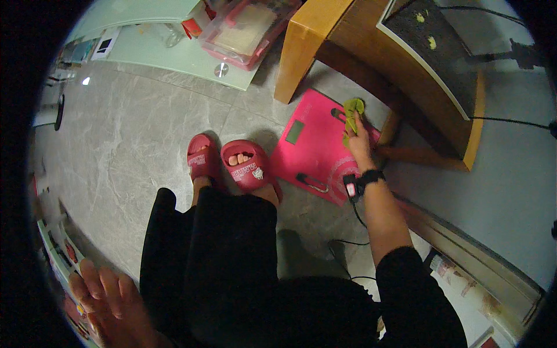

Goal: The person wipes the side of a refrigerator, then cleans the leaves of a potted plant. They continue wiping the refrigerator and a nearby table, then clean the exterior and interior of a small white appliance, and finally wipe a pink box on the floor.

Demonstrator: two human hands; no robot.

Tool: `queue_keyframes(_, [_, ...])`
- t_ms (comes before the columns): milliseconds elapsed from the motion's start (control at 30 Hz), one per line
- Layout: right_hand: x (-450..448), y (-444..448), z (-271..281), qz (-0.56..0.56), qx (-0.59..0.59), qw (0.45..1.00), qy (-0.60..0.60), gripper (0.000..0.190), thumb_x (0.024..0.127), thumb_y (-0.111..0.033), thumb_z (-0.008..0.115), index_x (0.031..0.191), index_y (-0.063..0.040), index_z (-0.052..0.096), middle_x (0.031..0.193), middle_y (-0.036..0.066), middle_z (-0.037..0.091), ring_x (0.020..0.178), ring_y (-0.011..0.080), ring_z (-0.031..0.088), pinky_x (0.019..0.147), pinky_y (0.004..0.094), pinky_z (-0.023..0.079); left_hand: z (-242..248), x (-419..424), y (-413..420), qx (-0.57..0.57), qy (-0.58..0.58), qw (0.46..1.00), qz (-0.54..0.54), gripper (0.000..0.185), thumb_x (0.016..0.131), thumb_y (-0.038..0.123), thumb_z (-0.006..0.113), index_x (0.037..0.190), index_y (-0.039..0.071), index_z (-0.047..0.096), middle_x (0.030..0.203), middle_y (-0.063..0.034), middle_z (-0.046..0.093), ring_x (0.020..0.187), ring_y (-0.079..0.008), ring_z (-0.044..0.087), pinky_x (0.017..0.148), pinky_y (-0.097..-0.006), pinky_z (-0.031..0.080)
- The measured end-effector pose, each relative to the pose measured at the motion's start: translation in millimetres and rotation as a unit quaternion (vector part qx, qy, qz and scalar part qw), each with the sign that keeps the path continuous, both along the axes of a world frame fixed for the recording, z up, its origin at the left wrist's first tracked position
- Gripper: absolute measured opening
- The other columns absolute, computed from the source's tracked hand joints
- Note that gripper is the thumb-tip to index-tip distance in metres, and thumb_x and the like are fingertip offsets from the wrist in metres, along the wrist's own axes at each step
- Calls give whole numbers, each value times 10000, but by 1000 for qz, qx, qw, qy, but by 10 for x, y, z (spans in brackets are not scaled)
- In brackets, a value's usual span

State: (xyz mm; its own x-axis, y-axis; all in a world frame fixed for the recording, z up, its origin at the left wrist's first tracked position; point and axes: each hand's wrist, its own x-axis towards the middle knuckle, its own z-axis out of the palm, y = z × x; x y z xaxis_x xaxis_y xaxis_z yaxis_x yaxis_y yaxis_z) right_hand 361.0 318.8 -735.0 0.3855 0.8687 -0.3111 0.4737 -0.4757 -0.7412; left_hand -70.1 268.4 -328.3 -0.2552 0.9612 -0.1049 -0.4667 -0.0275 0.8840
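A bright pink bathroom scale [311, 143] with a small display lies on the floor beside my feet. My right hand [360, 141] presses a yellow-green cloth [353, 114] onto its far right part. A black wrist strap with a small device [351, 185] sits on my right wrist, and a cable trails from it. At the lower left, my left hand [106, 293] hangs with extended fingers near the edge of a glass shelf [65, 235]. I see nothing in it; whether it touches the edge I cannot tell.
A wooden stool-like frame [300, 56] stands against the scale's far side, with a dark, white-edged panel [435, 56] above it. A glass shelf unit [182, 56] holds a clear, pink-based plastic box [243, 35]. My pink slippers [246, 167] stand on grey tile [130, 130]. A black cable [359, 217] hangs at right.
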Motion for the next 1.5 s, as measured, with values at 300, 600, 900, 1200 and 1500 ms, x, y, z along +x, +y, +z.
queue_keyframes(300, [-996, 227, -995, 277, 148, 932, -183, 591, 806, 11, 511, 1391, -46, 450, 1464, 180, 412, 1400, 348, 324, 1150, 454, 270, 40, -132, 50, 11, 56, 994, -89, 341, 910, 87, 583, 1204, 9, 427, 1010, -75, 457, 748, -141, 445, 740, -324, 393])
queue_keyframes(600, [-1080, -564, -336, 452, 142, 872, -127, 453, 901, -90, 453, 1343, -19, 521, 1396, 189, 492, 1364, 380, 372, 1159, 477, 253, 112, -213, 415, -30, -64, 934, -351, 64, 915, 164, 650, 940, 155, 592, 1010, -22, 559, 817, -158, 534, 783, -341, 376])
queue_keyframes(900, [-271, 700, -557, 312, 118, 904, -266, 686, 808, 17, 491, 1473, -72, 349, 1484, 195, 383, 1402, 374, 302, 1176, 451, 227, 85, -74, 443, -26, -67, 938, -340, 62, 941, 170, 613, 1001, 162, 597, 1007, -15, 542, 863, -157, 516, 791, -335, 365])
queue_keyframes(1200, [708, -402, -720, 3, -37, 954, -297, 719, 816, -71, 567, 1479, -10, 297, 1514, 237, 308, 1426, 394, 244, 1172, 453, 231, 139, -116, 406, -20, -68, 924, -376, 114, 935, 186, 630, 1038, 164, 588, 1019, -16, 525, 901, -161, 493, 826, -348, 351])
queue_keyframes(1500, [-673, -1739, -647, 48, -62, 955, -286, 623, 907, -129, 479, 1484, 1, 282, 1510, 274, 281, 1422, 390, 253, 1167, 532, 178, 162, -175, 273, 20, -63, 924, -376, 124, 943, 210, 620, 1044, 146, 584, 1046, -24, 520, 863, -156, 490, 806, -360, 362])
